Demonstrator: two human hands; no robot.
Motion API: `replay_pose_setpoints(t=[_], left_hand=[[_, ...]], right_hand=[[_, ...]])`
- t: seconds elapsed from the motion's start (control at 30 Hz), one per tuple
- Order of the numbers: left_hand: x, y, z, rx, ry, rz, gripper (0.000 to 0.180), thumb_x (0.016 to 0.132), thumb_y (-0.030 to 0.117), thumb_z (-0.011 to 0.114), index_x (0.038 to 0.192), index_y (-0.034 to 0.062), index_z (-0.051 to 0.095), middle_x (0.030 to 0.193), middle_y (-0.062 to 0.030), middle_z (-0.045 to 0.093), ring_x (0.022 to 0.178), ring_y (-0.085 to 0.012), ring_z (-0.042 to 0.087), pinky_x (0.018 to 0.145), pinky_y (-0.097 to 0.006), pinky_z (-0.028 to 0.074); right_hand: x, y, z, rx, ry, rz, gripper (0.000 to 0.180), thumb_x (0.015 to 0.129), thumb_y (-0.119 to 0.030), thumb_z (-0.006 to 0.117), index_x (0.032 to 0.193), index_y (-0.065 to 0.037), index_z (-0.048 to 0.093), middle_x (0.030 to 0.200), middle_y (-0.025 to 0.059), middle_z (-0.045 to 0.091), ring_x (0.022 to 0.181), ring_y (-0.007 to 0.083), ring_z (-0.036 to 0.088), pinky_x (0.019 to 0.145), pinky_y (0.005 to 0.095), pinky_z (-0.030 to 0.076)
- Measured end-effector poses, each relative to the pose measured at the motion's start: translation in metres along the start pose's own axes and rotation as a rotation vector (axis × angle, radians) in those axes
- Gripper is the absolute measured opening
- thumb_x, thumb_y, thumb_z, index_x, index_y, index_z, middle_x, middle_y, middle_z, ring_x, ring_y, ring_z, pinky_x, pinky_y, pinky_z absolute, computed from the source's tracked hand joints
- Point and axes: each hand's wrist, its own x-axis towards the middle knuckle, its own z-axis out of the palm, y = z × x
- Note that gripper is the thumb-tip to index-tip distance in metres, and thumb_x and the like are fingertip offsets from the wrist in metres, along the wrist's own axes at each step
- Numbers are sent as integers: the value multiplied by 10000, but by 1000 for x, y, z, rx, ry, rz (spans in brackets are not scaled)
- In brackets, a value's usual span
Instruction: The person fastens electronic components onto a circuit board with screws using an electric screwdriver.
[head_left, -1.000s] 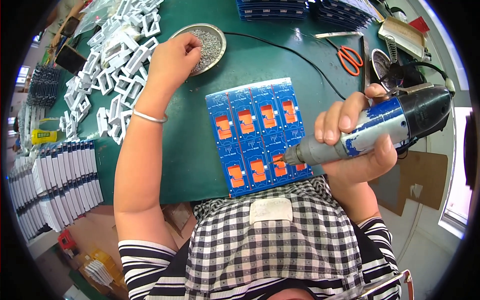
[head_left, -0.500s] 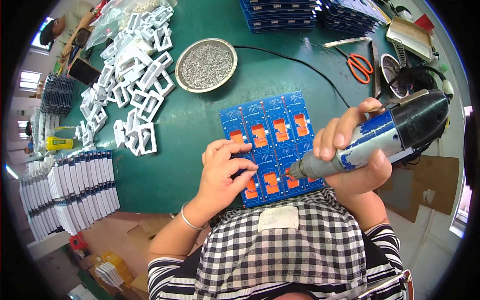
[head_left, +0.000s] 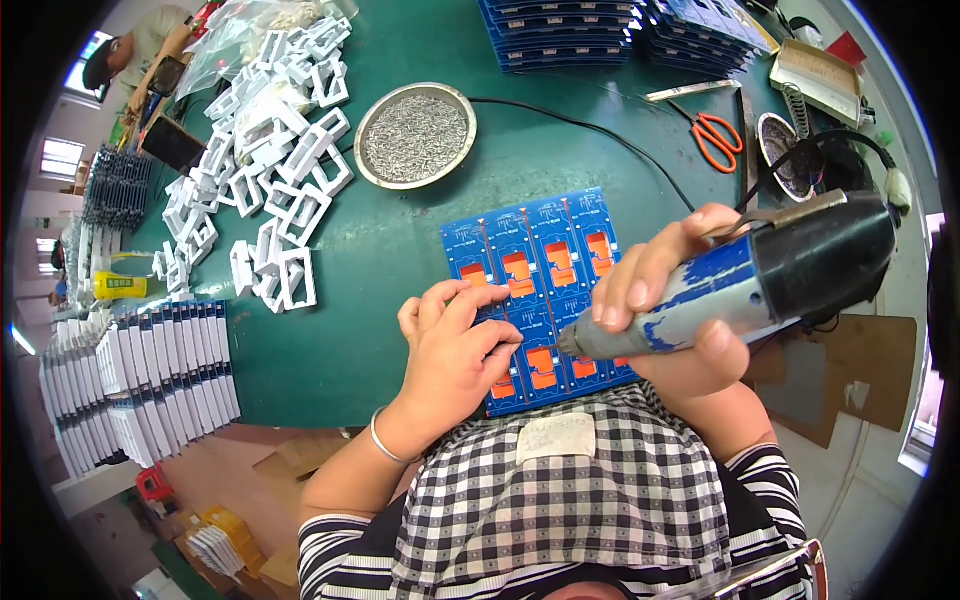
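Note:
A blue circuit board panel (head_left: 505, 235) with rows of orange-filled cutouts lies on the table in front of me. My left hand (head_left: 447, 350) rests over its left side. Thumb and index finger are pinched together just above the board; anything between them is too small to make out. Wrapped around a grey, blue and black electric screwdriver (head_left: 705, 290) is my right hand (head_left: 640, 280). The tool is tilted, its nose pointing left and down over the lower middle of the panel, close to my left fingertips. The bit's tip is hard to see.
Beyond the panel stands a metal bowl (head_left: 412, 184) of small screws. White plastic frames (head_left: 300, 215) are heaped left, above stacked white-and-blue assemblies (head_left: 165, 365). Blue board stacks (head_left: 560, 35) sit at the back. Orange-handled scissors (head_left: 716, 142) and a black cable (head_left: 600, 128) lie right. Another person (head_left: 150, 55) is far left.
The screwdriver in my right hand has moved left, and its nose is now nearer my left fingertips. My left hand has shifted only slightly, still pinched.

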Motion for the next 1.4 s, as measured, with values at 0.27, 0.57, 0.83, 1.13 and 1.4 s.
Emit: replay_pose_setpoints(t=[0.27, 0.57, 0.83, 1.13, 1.4], left_hand=[[-5, -8, 7, -73, 55, -2, 153, 637, 138, 754, 770, 179, 691, 1147, 36, 577, 1111, -238, 443, 901, -421, 270], [-6, -10, 9, -67, 113, 25, 165, 626, 140, 758, 774, 173, 692, 1145, 35, 585, 1107, -233, 450, 888, -416, 277], [-13, -15, 5, -67, 73, 34, 239, 667, 135, 739, 894, 176, 676, 1153, 16, 581, 1116, -238, 465, 907, -413, 278], [42, -64, -54, -150, 189, 74, 229, 759, 160, 676, 981, 114, 643, 1095, -62, 599, 1037, -273, 518, 883, -392, 384], [136, -114, -32, 259, 324, 57, 162, 792, 127, 625, 939, 82, 678, 939, -106, 614, 927, -316, 554, 815, -413, 462]], right_hand=[[3, 6, 13, -304, -256, 51, 625, 772, -353, 740, 1176, -135, 316, 841, 64, 563, 796, 234, 610, 745, 399, 509], [5, 14, 16, -442, -351, 22, 592, 790, -261, 734, 1186, -120, 317, 856, 88, 563, 780, 238, 615, 711, 371, 529], [7, 15, 37, -393, -373, 86, 528, 734, -81, 687, 1153, -84, 365, 858, 121, 576, 750, 218, 609, 694, 335, 526], [7, 42, 21, -677, -430, -36, 522, 664, -86, 700, 1117, -20, 448, 855, 127, 589, 751, 201, 612, 659, 300, 510], [11, 46, 21, -381, -254, 70, 407, 762, -199, 660, 1075, -37, 458, 827, 97, 582, 712, 196, 598, 722, 330, 504]])
